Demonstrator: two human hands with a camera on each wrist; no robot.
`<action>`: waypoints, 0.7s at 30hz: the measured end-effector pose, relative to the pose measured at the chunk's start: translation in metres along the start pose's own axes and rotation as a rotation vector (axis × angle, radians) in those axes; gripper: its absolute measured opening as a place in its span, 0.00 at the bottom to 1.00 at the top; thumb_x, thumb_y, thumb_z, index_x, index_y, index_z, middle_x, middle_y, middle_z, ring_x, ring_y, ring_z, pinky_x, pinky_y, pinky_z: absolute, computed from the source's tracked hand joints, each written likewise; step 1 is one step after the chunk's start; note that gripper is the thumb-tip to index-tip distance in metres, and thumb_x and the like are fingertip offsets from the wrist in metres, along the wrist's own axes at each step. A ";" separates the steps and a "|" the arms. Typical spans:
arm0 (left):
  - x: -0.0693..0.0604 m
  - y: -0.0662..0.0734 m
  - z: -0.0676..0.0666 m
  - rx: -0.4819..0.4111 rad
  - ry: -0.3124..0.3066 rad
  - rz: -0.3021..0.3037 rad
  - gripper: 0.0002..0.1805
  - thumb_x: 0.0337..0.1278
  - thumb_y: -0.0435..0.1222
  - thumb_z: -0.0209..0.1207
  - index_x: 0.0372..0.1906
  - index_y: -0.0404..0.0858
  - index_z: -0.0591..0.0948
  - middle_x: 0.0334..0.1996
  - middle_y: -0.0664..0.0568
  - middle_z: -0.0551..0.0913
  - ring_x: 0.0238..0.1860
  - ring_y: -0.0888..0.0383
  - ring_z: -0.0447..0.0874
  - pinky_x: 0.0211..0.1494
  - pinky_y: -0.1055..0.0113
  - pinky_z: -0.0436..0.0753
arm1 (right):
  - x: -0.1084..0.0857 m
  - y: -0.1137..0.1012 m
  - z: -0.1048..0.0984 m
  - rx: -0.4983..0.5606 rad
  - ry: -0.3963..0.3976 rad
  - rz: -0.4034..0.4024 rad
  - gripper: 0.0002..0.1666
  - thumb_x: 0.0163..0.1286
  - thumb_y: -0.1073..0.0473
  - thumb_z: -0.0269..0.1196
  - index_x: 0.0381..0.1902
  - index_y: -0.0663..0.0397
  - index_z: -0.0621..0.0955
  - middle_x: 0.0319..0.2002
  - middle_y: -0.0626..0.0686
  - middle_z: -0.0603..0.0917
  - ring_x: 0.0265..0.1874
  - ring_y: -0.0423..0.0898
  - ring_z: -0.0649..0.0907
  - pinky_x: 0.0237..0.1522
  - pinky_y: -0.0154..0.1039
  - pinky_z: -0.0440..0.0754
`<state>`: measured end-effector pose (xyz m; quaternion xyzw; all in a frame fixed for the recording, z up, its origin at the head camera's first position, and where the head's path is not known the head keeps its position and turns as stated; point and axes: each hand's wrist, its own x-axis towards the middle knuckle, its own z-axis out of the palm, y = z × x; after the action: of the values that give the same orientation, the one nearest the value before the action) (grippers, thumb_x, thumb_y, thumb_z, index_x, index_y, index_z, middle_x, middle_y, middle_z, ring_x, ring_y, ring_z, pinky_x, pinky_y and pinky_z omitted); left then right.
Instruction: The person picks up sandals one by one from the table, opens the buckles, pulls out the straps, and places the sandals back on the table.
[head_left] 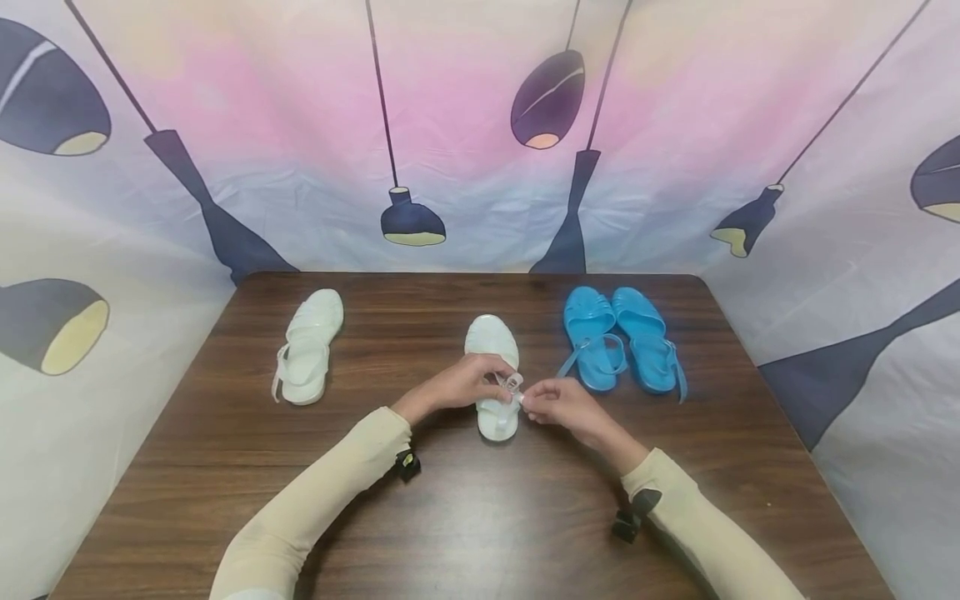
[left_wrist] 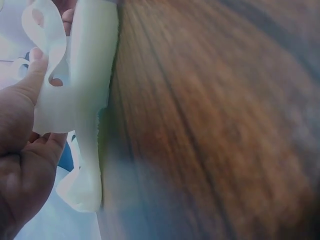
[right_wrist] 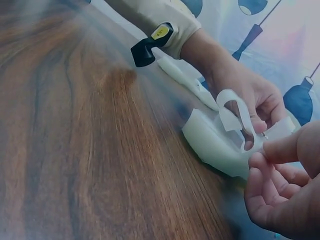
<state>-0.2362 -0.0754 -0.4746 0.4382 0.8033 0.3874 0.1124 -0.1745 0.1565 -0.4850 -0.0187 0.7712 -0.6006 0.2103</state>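
A white sandal [head_left: 491, 337] lies in the middle of the table, toe away from the person. The left hand [head_left: 468, 383] reaches over it from the left and grips its strap near the buckle; in the left wrist view the thumb of the left hand [left_wrist: 25, 135] lies against the looped strap [left_wrist: 59, 45]. From the right, the right hand [head_left: 566, 410] pinches the strap's end between thumb and forefinger. The right wrist view shows the right hand [right_wrist: 290, 185] beside the sandal's heel [right_wrist: 205, 137], with the strap loop [right_wrist: 237, 107] standing up above it.
Another white sandal [head_left: 307, 333] lies at the table's left. Two blue sandals [head_left: 588, 317] [head_left: 645, 321] lie side by side at the right, straps loose. The brown wooden table [head_left: 480, 517] meets a patterned cloth backdrop [head_left: 480, 150] behind.
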 end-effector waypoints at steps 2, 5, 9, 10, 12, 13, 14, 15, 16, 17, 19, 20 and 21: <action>-0.001 0.000 0.000 -0.009 0.008 -0.001 0.16 0.58 0.36 0.71 0.50 0.34 0.86 0.45 0.49 0.87 0.45 0.60 0.84 0.51 0.68 0.84 | 0.001 -0.001 0.002 0.016 0.004 0.003 0.13 0.71 0.61 0.67 0.46 0.68 0.84 0.34 0.56 0.87 0.34 0.45 0.86 0.42 0.40 0.88; -0.002 -0.001 0.001 -0.022 0.016 -0.007 0.15 0.58 0.36 0.71 0.49 0.34 0.86 0.44 0.49 0.87 0.44 0.61 0.84 0.50 0.69 0.84 | 0.003 -0.001 0.003 0.038 0.005 0.016 0.13 0.72 0.62 0.66 0.46 0.69 0.83 0.34 0.55 0.87 0.34 0.45 0.85 0.42 0.38 0.88; -0.002 -0.002 0.002 -0.031 0.018 -0.017 0.15 0.58 0.36 0.71 0.49 0.34 0.86 0.44 0.49 0.87 0.44 0.61 0.84 0.50 0.70 0.84 | 0.004 -0.001 0.005 0.076 -0.003 0.049 0.13 0.73 0.61 0.65 0.47 0.69 0.83 0.35 0.55 0.85 0.34 0.45 0.84 0.42 0.37 0.87; -0.001 -0.003 0.003 -0.032 0.018 -0.018 0.15 0.58 0.36 0.71 0.49 0.34 0.86 0.44 0.49 0.87 0.44 0.61 0.84 0.50 0.70 0.84 | 0.004 -0.001 0.005 0.083 -0.002 0.055 0.13 0.73 0.61 0.65 0.47 0.68 0.83 0.35 0.54 0.85 0.34 0.45 0.84 0.42 0.37 0.87; -0.001 -0.002 0.003 -0.037 0.015 -0.022 0.15 0.58 0.35 0.71 0.49 0.34 0.86 0.44 0.49 0.87 0.44 0.61 0.84 0.50 0.70 0.84 | 0.004 -0.002 0.005 0.094 -0.005 0.053 0.14 0.73 0.61 0.64 0.47 0.69 0.83 0.36 0.55 0.85 0.35 0.45 0.84 0.42 0.37 0.87; -0.001 -0.002 0.003 -0.038 0.013 -0.026 0.15 0.58 0.36 0.72 0.49 0.34 0.86 0.44 0.50 0.87 0.44 0.61 0.84 0.51 0.70 0.84 | 0.005 -0.002 0.005 0.095 -0.007 0.047 0.14 0.73 0.61 0.64 0.47 0.69 0.83 0.36 0.54 0.85 0.35 0.45 0.84 0.42 0.37 0.87; -0.001 -0.002 0.003 -0.042 0.012 -0.028 0.15 0.58 0.35 0.72 0.49 0.34 0.86 0.44 0.50 0.87 0.44 0.61 0.84 0.51 0.70 0.84 | 0.005 -0.002 0.005 0.091 -0.010 0.036 0.14 0.73 0.61 0.64 0.48 0.69 0.83 0.36 0.54 0.85 0.35 0.44 0.84 0.42 0.37 0.87; -0.001 -0.002 0.004 -0.044 0.010 -0.031 0.15 0.58 0.35 0.72 0.49 0.34 0.86 0.44 0.50 0.87 0.44 0.61 0.84 0.51 0.70 0.84 | 0.005 -0.003 0.006 0.092 -0.012 0.030 0.14 0.73 0.61 0.64 0.48 0.70 0.83 0.36 0.54 0.85 0.35 0.44 0.84 0.42 0.37 0.87; -0.001 -0.002 0.004 -0.050 0.008 -0.034 0.15 0.58 0.35 0.72 0.49 0.34 0.86 0.44 0.50 0.87 0.44 0.61 0.84 0.51 0.69 0.84 | 0.006 -0.004 0.006 0.094 -0.010 0.026 0.14 0.73 0.62 0.64 0.48 0.70 0.83 0.36 0.54 0.85 0.35 0.43 0.84 0.42 0.36 0.87; -0.001 -0.002 0.004 -0.052 0.007 -0.038 0.15 0.58 0.35 0.72 0.49 0.35 0.86 0.44 0.50 0.87 0.44 0.61 0.84 0.51 0.69 0.84 | 0.006 -0.004 0.006 0.094 -0.006 0.023 0.14 0.73 0.62 0.64 0.48 0.71 0.83 0.35 0.53 0.85 0.34 0.43 0.84 0.41 0.36 0.87; -0.001 -0.002 0.004 -0.059 0.008 -0.040 0.15 0.58 0.35 0.72 0.48 0.34 0.86 0.44 0.50 0.87 0.44 0.61 0.84 0.52 0.69 0.84 | 0.006 -0.005 0.007 0.074 0.009 0.005 0.14 0.72 0.63 0.65 0.47 0.71 0.83 0.34 0.53 0.86 0.33 0.43 0.85 0.40 0.36 0.87; -0.001 -0.002 0.004 -0.062 0.010 -0.038 0.15 0.57 0.35 0.72 0.48 0.34 0.86 0.44 0.50 0.87 0.44 0.61 0.84 0.51 0.69 0.84 | 0.006 -0.006 0.007 0.056 0.015 -0.009 0.14 0.72 0.63 0.66 0.47 0.71 0.83 0.34 0.53 0.87 0.33 0.43 0.85 0.40 0.36 0.87; -0.002 -0.002 0.004 -0.061 0.011 -0.036 0.15 0.57 0.35 0.72 0.48 0.34 0.86 0.43 0.50 0.87 0.44 0.62 0.84 0.51 0.69 0.84 | 0.006 -0.006 0.008 0.037 0.026 -0.020 0.13 0.71 0.63 0.67 0.47 0.71 0.84 0.33 0.53 0.87 0.32 0.43 0.85 0.39 0.37 0.87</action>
<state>-0.2342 -0.0750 -0.4788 0.4178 0.7994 0.4122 0.1283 -0.1783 0.1458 -0.4822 -0.0149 0.7624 -0.6171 0.1944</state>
